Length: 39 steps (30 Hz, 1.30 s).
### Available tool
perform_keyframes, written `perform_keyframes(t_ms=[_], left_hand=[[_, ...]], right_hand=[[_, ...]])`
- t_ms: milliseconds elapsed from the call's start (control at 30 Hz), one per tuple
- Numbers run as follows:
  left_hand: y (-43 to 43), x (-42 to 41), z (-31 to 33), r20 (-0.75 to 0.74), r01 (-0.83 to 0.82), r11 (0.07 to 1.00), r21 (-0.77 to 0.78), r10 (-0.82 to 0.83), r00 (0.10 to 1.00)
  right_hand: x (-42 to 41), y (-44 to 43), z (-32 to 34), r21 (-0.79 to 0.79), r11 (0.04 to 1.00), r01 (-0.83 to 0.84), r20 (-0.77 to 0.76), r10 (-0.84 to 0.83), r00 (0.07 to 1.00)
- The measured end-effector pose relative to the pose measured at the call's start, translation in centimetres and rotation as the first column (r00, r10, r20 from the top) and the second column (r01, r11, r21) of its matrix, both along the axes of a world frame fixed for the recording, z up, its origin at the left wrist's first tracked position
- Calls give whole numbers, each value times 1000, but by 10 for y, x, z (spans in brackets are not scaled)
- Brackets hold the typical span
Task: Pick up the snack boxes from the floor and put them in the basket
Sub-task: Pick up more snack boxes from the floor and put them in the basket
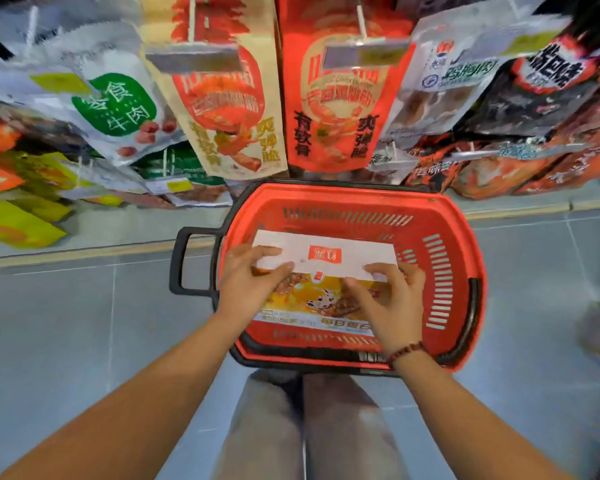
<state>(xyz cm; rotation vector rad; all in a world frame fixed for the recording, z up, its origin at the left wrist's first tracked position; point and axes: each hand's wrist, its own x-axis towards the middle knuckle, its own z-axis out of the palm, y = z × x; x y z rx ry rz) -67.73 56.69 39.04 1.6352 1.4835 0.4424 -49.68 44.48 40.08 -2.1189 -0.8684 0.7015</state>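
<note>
A red basket (pixel 465 237) is seen standing on the grey tiled floor (pixel 66 323), its black handle (pixel 181 261) folded out past its left edge. A snack box (pixel 326 258), white on top and yellow on its printed face, is held inside the basket's rim, stretched from the left wall towards the right wall and nearer the near edge. Whether it rests on the basket's bottom cannot be told. The box's left end is grasped by the left hand (pixel 253 282), fingers curled over the white top. Its right end is pinched by the right hand (pixel 388 299), on whose wrist a bead bracelet (pixel 407 353) is worn. Hanging snack bags (pixel 336 98) are ranged beyond the basket's far edge.
</note>
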Motion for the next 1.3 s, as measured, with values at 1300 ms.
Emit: perform_keyframes(t_ms=[1300], left_hand=[[-41,8,-303,-384,124,940,-317,-246,890]], right_hand=[[-8,3,-303,-677,657,-333,-96,370,924]])
